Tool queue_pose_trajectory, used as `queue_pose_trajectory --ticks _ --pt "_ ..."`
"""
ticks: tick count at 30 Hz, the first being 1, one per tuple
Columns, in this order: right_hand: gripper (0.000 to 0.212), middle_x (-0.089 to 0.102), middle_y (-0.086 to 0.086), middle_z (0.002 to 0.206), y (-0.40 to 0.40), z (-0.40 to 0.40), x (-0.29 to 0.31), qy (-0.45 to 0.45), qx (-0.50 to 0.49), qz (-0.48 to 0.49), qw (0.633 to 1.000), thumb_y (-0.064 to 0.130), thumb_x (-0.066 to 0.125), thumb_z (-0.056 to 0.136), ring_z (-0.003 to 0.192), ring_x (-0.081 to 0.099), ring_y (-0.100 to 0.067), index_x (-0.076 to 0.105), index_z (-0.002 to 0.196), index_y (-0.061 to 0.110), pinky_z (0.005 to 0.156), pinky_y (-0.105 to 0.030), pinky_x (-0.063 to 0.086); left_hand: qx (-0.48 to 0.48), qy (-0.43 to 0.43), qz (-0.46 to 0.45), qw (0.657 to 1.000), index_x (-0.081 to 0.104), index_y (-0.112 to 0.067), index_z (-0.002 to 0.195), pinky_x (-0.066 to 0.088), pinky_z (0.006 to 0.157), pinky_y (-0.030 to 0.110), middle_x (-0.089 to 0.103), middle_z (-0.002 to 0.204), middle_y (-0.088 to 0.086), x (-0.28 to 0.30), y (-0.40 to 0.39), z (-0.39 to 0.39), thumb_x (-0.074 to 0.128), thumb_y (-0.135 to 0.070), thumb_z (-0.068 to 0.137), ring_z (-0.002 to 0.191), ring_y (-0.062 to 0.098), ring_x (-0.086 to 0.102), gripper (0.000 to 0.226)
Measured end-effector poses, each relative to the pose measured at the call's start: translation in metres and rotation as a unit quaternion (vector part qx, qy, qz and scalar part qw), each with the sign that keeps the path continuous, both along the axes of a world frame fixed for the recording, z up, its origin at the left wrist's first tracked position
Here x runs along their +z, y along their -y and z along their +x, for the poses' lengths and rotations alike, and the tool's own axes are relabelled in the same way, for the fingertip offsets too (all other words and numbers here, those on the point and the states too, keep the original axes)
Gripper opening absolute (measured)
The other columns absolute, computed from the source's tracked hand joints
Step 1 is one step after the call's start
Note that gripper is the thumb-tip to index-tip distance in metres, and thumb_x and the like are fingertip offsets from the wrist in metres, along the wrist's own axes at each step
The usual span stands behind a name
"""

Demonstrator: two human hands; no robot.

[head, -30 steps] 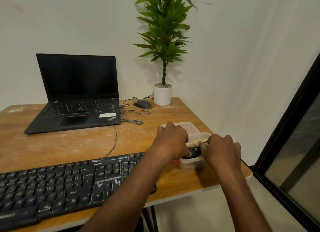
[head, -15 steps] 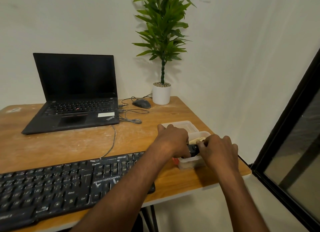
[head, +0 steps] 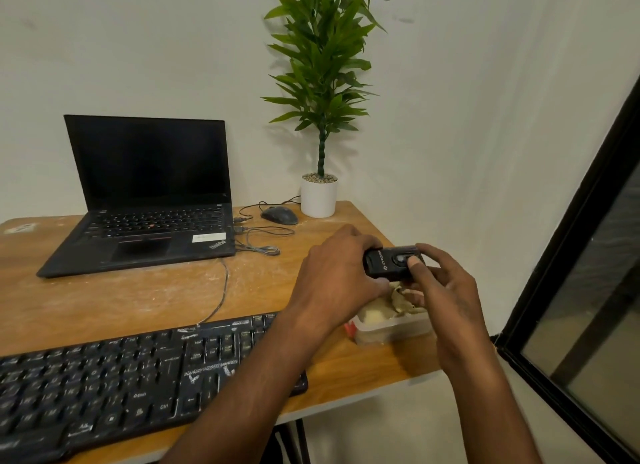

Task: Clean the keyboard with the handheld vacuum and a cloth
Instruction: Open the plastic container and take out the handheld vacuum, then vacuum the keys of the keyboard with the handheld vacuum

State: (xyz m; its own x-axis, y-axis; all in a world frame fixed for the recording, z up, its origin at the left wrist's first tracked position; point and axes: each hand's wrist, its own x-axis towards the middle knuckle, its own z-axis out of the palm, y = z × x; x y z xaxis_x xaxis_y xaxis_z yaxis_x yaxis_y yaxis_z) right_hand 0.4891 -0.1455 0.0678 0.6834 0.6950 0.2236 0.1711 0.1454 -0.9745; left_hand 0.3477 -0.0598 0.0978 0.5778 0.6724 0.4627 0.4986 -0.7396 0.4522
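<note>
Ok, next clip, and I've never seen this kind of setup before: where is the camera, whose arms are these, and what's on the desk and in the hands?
There is no robot here. The camera sits on a person's head and looks forward and down, so the two arms reaching in from the bottom are that person's own.

Both hands hold one small black device, the handheld vacuum, above a clear plastic container with a crumpled cloth in it. The left hand grips the vacuum's left end; the right hand supports the other end, its thumb on a button on top.

On the wooden desk lie a dusty black keyboard nearest the person, an open laptop with a dark screen, a mouse with its cable, and a potted plant by the wall.
</note>
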Motion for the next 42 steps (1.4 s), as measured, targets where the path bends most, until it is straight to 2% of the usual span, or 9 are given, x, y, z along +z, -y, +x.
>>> queue_pose_trajectory --ticks 3,7,11,15,19,30,37,40,42 --pt "0.026 0.074 -0.007 0.108 0.001 -0.014 0.006 -0.109 0.039 0.047 0.992 0.019 0.062 0.1 0.096 0.075 -0.018 0.067 0.126 0.023 0.073 -0.033 0.059 -0.006 0.039 -0.002 0.999 0.065 -0.033 0.137 0.042 0.077 0.013 0.058 0.121 -0.014 0.003 0.007 -0.012 0.083 -0.039 0.08 0.102 0.003 0.055 0.059" --pt "0.02 0.074 -0.015 0.109 0.0 -0.037 0.01 -0.213 0.103 0.082 0.968 0.015 0.059 0.1 0.104 0.072 -0.027 0.069 0.116 0.009 0.068 -0.032 0.059 -0.014 0.069 -0.031 0.997 0.065 -0.032 0.135 0.055 0.096 0.032 0.057 0.12 -0.015 0.004 0.015 -0.034 0.086 -0.035 0.079 0.106 0.004 0.058 0.06" --pt "0.026 0.074 -0.015 0.112 -0.002 -0.063 0.009 -0.254 0.125 0.074 0.956 0.018 0.063 0.098 0.109 0.071 -0.029 0.067 0.123 0.011 0.077 -0.039 0.06 0.004 0.095 -0.044 0.994 0.065 -0.033 0.135 0.056 0.095 0.024 0.057 0.123 -0.017 -0.001 0.018 -0.06 0.087 -0.033 0.079 0.109 0.001 0.058 0.061" --pt "0.028 0.074 -0.015 0.112 -0.002 -0.087 0.009 -0.276 0.152 0.089 0.945 0.019 0.065 0.096 0.107 0.073 -0.028 0.066 0.123 0.01 0.072 -0.035 0.061 0.009 0.153 -0.068 0.986 0.061 -0.034 0.139 0.052 0.09 0.01 0.056 0.13 -0.021 -0.006 0.022 -0.085 0.089 -0.027 0.079 0.11 -0.003 0.058 0.066" --pt "0.027 0.077 -0.011 0.103 -0.003 -0.11 0.008 -0.294 0.174 0.107 0.934 0.015 0.063 0.096 0.101 0.074 -0.028 0.066 0.122 0.006 0.071 -0.035 0.061 0.004 0.219 -0.096 0.971 0.063 -0.034 0.137 0.055 0.095 0.013 0.059 0.13 -0.022 -0.017 0.027 -0.108 0.09 -0.019 0.079 0.114 -0.003 0.062 0.066" --pt "0.04 0.072 -0.019 0.118 -0.013 -0.165 -0.004 -0.328 0.215 0.091 0.915 0.011 0.071 0.089 0.112 0.07 -0.033 0.064 0.128 0.008 0.073 -0.033 0.062 0.059 0.262 -0.132 0.954 0.064 -0.037 0.127 0.051 0.086 0.005 0.062 0.123 -0.023 -0.04 0.037 -0.159 0.092 -0.022 0.077 0.11 -0.009 0.061 0.059" --pt "0.032 0.07 -0.033 0.112 -0.024 -0.187 -0.01 -0.324 0.21 0.055 0.921 0.016 0.072 0.089 0.112 0.065 -0.051 0.069 0.115 -0.003 0.104 -0.067 0.046 0.057 0.321 -0.211 0.921 0.067 -0.035 0.107 0.06 0.082 0.021 0.071 0.102 -0.016 -0.052 0.054 -0.174 0.08 -0.037 0.09 0.098 -0.001 0.069 0.022" --pt "0.036 0.073 -0.026 0.109 -0.024 -0.191 -0.011 -0.294 0.225 0.025 0.929 0.019 0.073 0.087 0.092 0.072 -0.036 0.067 0.117 -0.001 0.085 -0.05 0.058 0.072 0.349 -0.23 0.906 0.067 -0.037 0.104 0.063 0.078 0.031 0.072 0.096 -0.016 -0.054 0.05 -0.181 0.068 -0.036 0.1 0.085 0.005 0.072 0.005" --pt "0.03 0.075 -0.021 0.107 -0.022 -0.19 -0.012 -0.275 0.254 0.014 0.927 0.017 0.075 0.084 0.081 0.071 -0.026 0.072 0.112 0.006 0.072 -0.039 0.056 0.095 0.37 -0.238 0.893 0.064 -0.042 0.114 0.062 0.073 0.028 0.07 0.098 -0.013 -0.052 0.043 -0.188 0.064 -0.034 0.102 0.081 0.005 0.073 0.014"
